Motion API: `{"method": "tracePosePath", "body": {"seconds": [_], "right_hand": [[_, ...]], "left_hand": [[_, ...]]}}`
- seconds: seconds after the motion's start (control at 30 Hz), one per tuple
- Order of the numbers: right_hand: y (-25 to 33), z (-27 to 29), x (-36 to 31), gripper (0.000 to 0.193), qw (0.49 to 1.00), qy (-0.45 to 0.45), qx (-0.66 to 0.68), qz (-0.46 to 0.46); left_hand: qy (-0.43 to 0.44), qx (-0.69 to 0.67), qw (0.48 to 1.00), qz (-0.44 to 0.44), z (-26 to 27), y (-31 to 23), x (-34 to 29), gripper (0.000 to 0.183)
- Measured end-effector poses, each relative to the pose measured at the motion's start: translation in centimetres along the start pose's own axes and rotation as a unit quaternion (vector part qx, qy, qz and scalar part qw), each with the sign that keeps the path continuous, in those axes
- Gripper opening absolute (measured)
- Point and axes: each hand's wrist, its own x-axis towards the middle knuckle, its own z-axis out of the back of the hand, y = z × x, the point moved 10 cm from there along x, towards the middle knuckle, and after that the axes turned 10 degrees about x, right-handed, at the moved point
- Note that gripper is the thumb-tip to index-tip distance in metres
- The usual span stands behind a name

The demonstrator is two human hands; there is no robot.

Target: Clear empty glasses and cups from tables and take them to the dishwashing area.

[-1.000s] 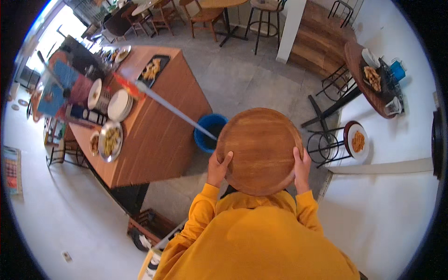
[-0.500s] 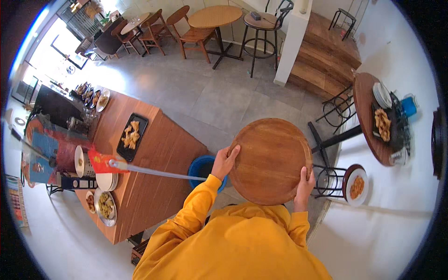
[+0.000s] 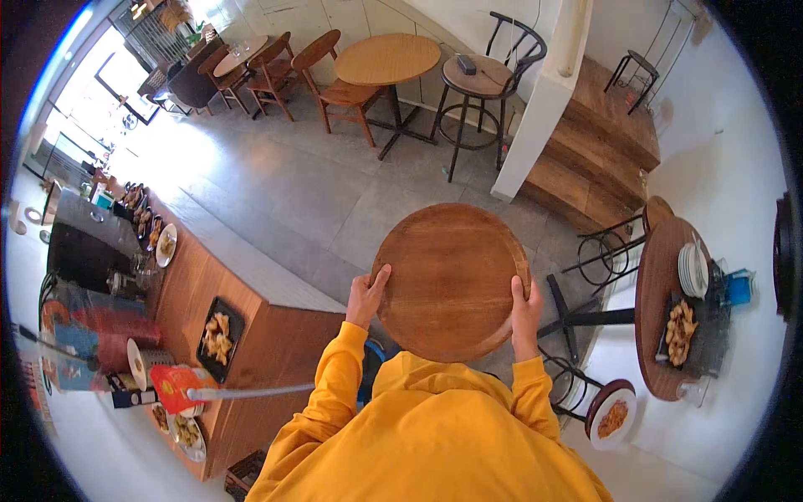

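A round brown wooden tray (image 3: 447,280) is held out in front of my chest by both hands. My left hand (image 3: 366,297) grips its left rim, thumb on the upper face and the other fingers hidden beneath. On the opposite rim, my right hand (image 3: 525,314) holds it the same way, close to a small notch-like mark. Nothing lies on the tray. Below my left forearm, a blue bucket (image 3: 370,365) shows only in part. A pale pole (image 3: 263,391) with a red-orange piece (image 3: 177,386) at its end stands beside that arm.
At left runs a wooden counter (image 3: 251,356) bearing a black tray of food (image 3: 221,338) and several plates. A dark table (image 3: 657,276) on the right carries stacked plates (image 3: 693,269). Near it a stool holds a plate of food (image 3: 615,420). Chairs, a round table (image 3: 387,58) and steps (image 3: 598,146) stand beyond.
The tray has shifted leftward in the view and turned a little, with both hands still on it. My right hand sits higher now. The surroundings have shifted as my head moved.
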Motion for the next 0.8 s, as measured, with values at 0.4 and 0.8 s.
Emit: {"method": "tracePosePath", "body": {"seconds": [0.4,0.8], "right_hand": [[0.2,-17.3,14.3,0.059,0.996,-0.012,0.082,-0.040],[4.0,-39.6,27.7,0.043,0.999,-0.037,0.010,-0.012]], "left_hand": [[0.023,-0.007,0.998,-0.061,5.2,-5.0,23.2,0.041],[0.056,-0.149,0.985,-0.062,18.7,-9.4,43.8,0.044]]}}
